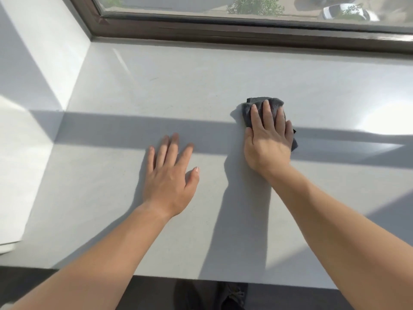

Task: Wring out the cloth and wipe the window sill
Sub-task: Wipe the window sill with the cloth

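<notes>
A wide, pale grey window sill (138, 90) fills most of the view. A dark grey folded cloth (257, 104) lies on it, right of centre. My right hand (268, 139) presses flat on the cloth with straight fingers and covers most of it; only the cloth's far edge and right corner show. My left hand (172, 173) rests flat on the bare sill to the left, fingers spread, holding nothing.
A dark brown window frame (223, 32) runs along the back of the sill, with glass above it. A white side wall (44, 52) closes the sill on the left. The sill's front edge (156, 275) is near me, with dark floor below.
</notes>
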The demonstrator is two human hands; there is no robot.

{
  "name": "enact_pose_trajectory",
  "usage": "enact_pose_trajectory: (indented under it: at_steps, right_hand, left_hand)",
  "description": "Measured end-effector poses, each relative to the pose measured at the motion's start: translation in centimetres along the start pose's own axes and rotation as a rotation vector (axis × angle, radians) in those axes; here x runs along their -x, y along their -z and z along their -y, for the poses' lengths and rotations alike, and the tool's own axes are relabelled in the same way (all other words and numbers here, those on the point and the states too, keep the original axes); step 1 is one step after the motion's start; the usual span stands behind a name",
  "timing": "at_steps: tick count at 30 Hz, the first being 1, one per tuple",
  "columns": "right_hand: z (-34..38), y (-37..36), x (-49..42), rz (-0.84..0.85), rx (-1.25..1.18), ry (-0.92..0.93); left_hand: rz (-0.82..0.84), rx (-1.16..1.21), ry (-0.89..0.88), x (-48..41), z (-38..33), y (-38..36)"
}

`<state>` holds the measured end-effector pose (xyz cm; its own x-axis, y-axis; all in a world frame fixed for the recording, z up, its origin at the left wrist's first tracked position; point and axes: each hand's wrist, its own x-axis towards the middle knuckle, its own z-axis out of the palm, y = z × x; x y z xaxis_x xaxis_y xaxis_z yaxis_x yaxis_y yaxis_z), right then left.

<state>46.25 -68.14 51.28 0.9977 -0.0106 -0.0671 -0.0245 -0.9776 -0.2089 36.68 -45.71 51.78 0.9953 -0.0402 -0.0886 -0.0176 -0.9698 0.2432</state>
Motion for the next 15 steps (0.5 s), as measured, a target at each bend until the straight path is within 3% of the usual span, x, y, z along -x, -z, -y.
enact_pose_trajectory:
  at_steps: [4,7,9,12,15]
  right_hand:
    - [2.5,-0.6,5.7,0.040,0.029,0.278]
    - [0.6,0.3,6.0,0.098,0.044,0.448]
    - [-1.1,0.7,4.0,0.087,0.060,0.382]
    - [-1.8,1.1,1.5,0.050,0.005,0.060]
    - [0.3,0.5,3.1,0.043,0.023,0.010]
  left_hand:
    - [-0.012,0.012,0.007,-0.3,-0.3,0.0]
    - [-0.010,0.016,0.001,-0.6,-0.4,0.2]
    - [0.008,0.000,0.000,-0.7,-0.4,0.3]
    - [0.009,0.011,0.003,-0.6,-0.5,0.5]
    - [0.004,0.021,0.007,-0.6,-0.5,0.6]
